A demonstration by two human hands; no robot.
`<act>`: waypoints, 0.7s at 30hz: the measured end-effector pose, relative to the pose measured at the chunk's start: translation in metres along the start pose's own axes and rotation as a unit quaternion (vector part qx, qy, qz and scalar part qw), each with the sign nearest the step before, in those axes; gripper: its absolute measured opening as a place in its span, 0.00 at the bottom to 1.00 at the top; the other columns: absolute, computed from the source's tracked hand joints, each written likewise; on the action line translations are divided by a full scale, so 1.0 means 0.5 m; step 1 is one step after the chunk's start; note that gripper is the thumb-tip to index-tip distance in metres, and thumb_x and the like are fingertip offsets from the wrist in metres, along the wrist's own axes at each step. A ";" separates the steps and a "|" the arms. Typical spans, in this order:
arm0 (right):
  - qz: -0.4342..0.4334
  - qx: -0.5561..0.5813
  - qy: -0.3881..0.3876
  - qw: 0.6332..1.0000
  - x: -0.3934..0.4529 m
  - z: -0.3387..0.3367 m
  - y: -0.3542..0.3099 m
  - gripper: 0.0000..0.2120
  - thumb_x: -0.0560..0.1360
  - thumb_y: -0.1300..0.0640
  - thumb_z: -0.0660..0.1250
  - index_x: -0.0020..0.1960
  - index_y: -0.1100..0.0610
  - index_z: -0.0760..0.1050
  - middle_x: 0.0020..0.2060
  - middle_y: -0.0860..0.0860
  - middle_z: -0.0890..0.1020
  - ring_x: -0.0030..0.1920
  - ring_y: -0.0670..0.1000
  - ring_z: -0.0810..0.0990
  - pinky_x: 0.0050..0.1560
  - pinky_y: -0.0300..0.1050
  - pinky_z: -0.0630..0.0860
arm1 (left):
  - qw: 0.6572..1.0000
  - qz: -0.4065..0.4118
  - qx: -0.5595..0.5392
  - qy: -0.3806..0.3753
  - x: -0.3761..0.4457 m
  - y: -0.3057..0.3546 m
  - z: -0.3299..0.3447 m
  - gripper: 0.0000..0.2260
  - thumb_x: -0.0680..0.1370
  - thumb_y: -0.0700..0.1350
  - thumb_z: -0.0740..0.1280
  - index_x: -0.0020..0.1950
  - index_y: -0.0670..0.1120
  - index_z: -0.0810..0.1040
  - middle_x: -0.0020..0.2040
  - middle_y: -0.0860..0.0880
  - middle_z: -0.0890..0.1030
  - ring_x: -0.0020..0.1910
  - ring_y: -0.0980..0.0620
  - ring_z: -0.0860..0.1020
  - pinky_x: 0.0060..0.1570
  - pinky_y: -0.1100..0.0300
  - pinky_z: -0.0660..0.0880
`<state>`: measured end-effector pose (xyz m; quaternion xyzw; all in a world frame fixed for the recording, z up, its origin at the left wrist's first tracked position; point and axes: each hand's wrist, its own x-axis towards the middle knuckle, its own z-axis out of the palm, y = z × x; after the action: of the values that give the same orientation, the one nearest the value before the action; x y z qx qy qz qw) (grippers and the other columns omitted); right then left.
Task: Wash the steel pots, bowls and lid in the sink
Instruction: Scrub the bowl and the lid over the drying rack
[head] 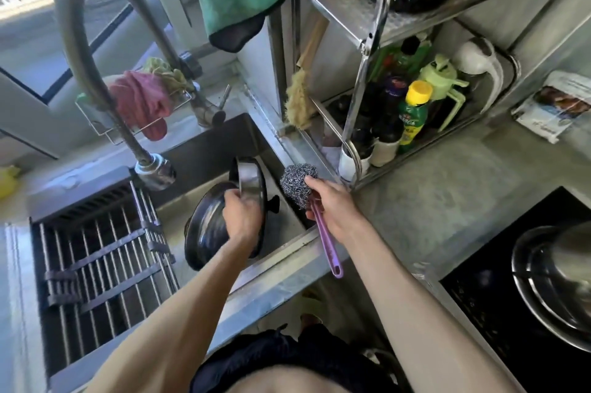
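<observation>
Lid point(252, 181) stands on its edge in the sink point(204, 149), with its black knob point(273, 203) poking out to the right. The left hand point(241, 216) grips the lid's rim, fingers curled over the top. A dark bowl point(208, 226) leans just behind the lid and touches it, tipped up on its side in the sink too.

The right hand point(332, 204) holds a scrubber point(299, 183) over the sink's right edge, just beside the lid but not touching it. Its fingers wrap round the purple handle point(326, 242), and the steel wool ball sits at the top by the thumb.

The tap point(155, 168) hangs over the sink to the left of the lid. A rack point(96, 252) lies across the left part of the sink. A pink cloth point(140, 101) hangs behind the tap. A shelf point(367, 41) with bottles point(412, 114) stands on the counter point(447, 194) to the right. A steel pot point(556, 280) sits on the stove point(479, 296) at the far right.
</observation>
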<state>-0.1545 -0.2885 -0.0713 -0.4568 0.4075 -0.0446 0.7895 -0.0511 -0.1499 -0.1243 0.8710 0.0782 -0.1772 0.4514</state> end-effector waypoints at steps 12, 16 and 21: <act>0.001 0.034 -0.027 0.999 -0.001 0.040 0.011 0.10 0.78 0.54 0.69 0.54 0.60 0.79 0.40 0.53 0.81 0.36 0.49 0.77 0.33 0.44 0.74 | 0.925 -0.152 -0.332 0.106 0.034 -0.010 -0.096 0.15 0.80 0.32 0.57 0.36 0.44 0.71 0.33 0.49 0.72 0.32 0.53 0.71 0.24 0.68 0.70; -0.001 0.034 -0.039 0.999 0.007 0.053 0.009 0.10 0.78 0.54 0.69 0.54 0.60 0.79 0.39 0.53 0.81 0.34 0.49 0.77 0.32 0.43 0.72 | 0.812 -0.279 -0.504 0.093 0.030 -0.030 -0.140 0.10 0.80 0.38 0.60 0.41 0.45 0.75 0.42 0.47 0.80 0.43 0.48 0.79 0.29 0.58 0.76; 0.011 0.041 -0.072 0.996 0.006 0.096 0.015 0.11 0.78 0.56 0.68 0.56 0.62 0.78 0.38 0.54 0.81 0.33 0.49 0.76 0.31 0.43 0.71 | 0.732 -0.329 -0.589 0.093 0.003 -0.086 -0.197 0.12 0.82 0.41 0.58 0.54 0.44 0.80 0.57 0.44 0.83 0.60 0.42 0.80 0.52 0.42 0.79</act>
<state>-0.1219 -0.2525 -0.0666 -0.4215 0.3521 -0.0198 0.8354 -0.0389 -0.0448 -0.1053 0.3628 0.4897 -0.1515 0.7782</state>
